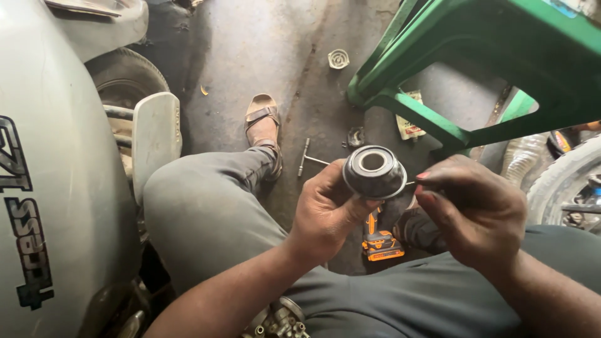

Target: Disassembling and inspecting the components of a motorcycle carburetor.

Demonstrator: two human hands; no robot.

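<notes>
My left hand (325,209) holds a round dark metal part (374,171) with a hollow centre, its open face turned up towards me. My right hand (476,209) is just to the right of it, fingers pinched on a thin tool whose tip touches the part's right rim. Both hands hover above my lap, over grey trousers. A small metal assembly (280,320) lies on my lap at the bottom edge.
A grey vehicle body (50,188) and its tyre (125,78) fill the left. A green plastic stool (476,69) stands upper right, another wheel (566,184) at far right. On the concrete floor lie a T-handle wrench (305,156), an orange power tool (380,241) and small parts. My sandalled foot (263,122) rests ahead.
</notes>
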